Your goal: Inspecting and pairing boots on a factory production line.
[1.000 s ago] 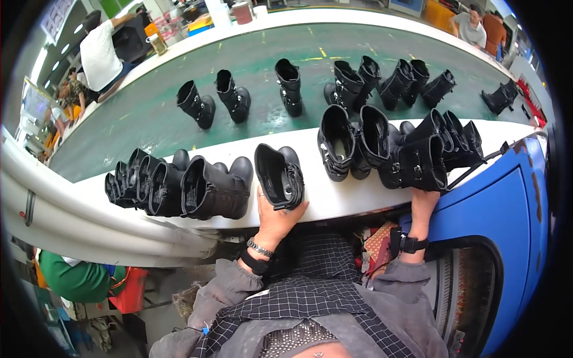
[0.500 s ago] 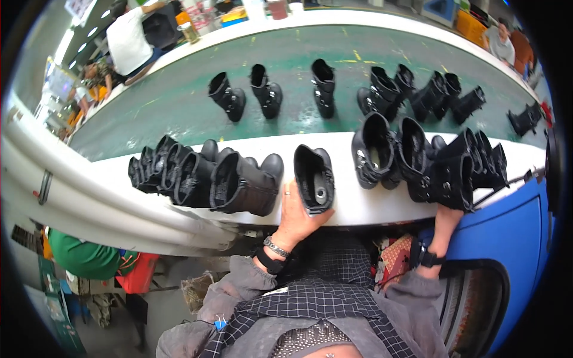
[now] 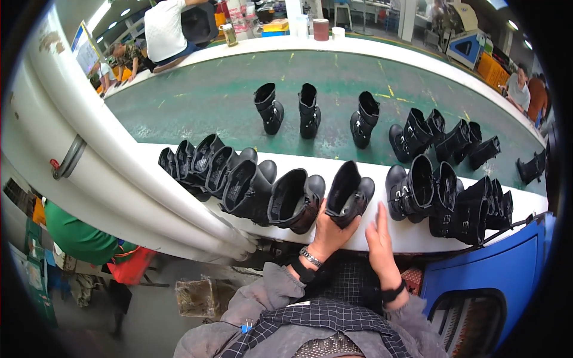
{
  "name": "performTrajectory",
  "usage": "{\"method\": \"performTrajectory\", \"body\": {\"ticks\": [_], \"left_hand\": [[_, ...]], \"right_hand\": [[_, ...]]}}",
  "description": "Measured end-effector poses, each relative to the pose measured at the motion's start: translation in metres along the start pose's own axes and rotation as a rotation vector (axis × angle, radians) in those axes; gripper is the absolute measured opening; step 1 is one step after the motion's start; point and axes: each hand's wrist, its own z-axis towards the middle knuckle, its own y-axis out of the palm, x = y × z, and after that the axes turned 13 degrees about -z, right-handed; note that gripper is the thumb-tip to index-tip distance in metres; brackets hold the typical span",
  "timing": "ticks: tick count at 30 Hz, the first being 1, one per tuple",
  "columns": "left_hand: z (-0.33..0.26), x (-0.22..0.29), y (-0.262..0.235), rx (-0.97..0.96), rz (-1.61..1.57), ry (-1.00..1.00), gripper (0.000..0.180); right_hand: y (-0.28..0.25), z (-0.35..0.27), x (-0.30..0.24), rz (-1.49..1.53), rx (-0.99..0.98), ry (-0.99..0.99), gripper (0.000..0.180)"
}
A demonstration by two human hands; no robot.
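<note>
A black ankle boot (image 3: 344, 190) stands on the white ledge in front of me, its top toward me and its toe pointing away to the right. My left hand (image 3: 334, 232) is wrapped around the back of it, fingers on its left side and thumb on its right. Just right of that boot my right hand (image 3: 379, 241) is raised with fingers stretched out, holding nothing. Close on the left stands another boot (image 3: 293, 200), the end of a row of boots (image 3: 209, 161). Farther right, several buckled boots (image 3: 412, 194) crowd together on the ledge.
Beyond the white ledge (image 3: 239, 215) runs a green conveyor belt (image 3: 215, 98) with several spaced boots (image 3: 364, 122) on it. A thick white pipe (image 3: 119, 161) borders the left; a blue machine (image 3: 483, 268) stands at the right. A person in white (image 3: 164, 30) is across the belt.
My right hand has come from the boots at the right to beside the held boot. That boot has turned, its toe now further right. The whole view has shifted.
</note>
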Motion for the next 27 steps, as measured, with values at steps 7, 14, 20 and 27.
{"method": "performTrajectory", "body": {"ticks": [7,14,20,27], "left_hand": [[0.002,-0.001,-0.035,0.059,0.079,0.114,0.054],[0.006,-0.012,-0.063,0.096,0.195,0.106,0.053],[0.012,-0.02,-0.094,0.113,0.134,0.033,0.041],[0.007,-0.026,-0.099,0.061,0.405,0.141,0.035]], "right_hand": [[0.061,0.066,0.0,-0.028,-0.122,-0.194,0.062],[0.084,0.083,-0.009,-0.097,-0.246,-0.17,0.069],[0.101,0.096,-0.036,-0.2,-0.424,-0.101,0.057],[0.058,0.189,-0.084,-0.517,-0.464,-0.183,0.072]]}}
